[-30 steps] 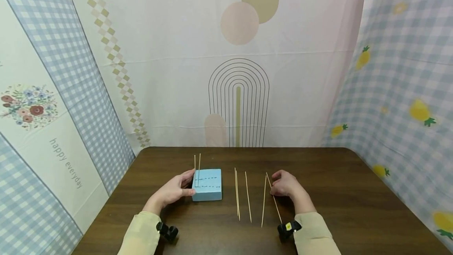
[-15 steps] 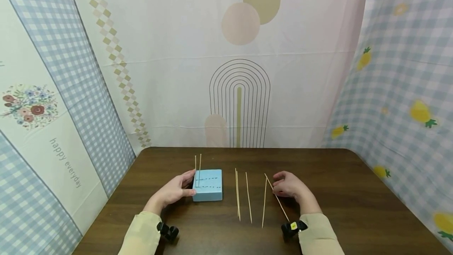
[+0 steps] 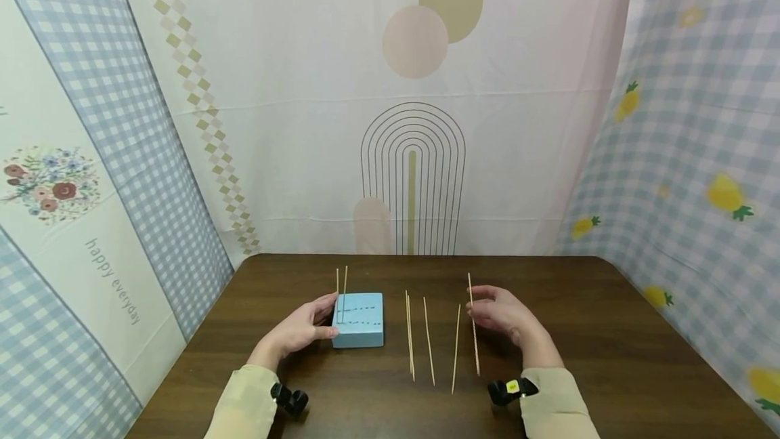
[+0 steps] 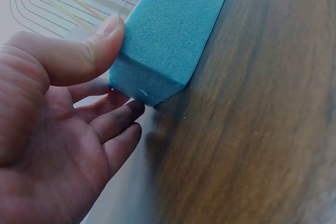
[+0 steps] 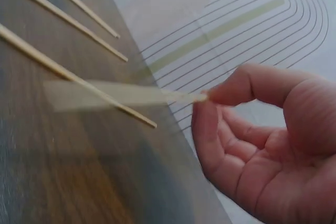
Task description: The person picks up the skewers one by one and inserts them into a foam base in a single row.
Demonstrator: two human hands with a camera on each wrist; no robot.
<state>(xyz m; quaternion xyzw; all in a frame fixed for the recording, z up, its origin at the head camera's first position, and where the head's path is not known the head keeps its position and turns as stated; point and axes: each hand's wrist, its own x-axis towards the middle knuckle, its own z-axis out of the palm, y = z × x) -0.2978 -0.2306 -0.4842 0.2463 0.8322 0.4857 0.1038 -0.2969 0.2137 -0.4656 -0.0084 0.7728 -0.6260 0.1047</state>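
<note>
The right hand [image 3: 502,316] pinches a thin wooden skewer [image 3: 473,324] between thumb and fingertips near its far end, lifted above the dark wooden table [image 3: 609,358]. The left hand [image 3: 298,329] grips the light-blue foam block [image 3: 359,320] at its left side, thumb on top. Two upright wooden sticks [image 3: 341,290] stand in the block. Four loose skewers [image 3: 426,341] lie between block and right hand.
</note>
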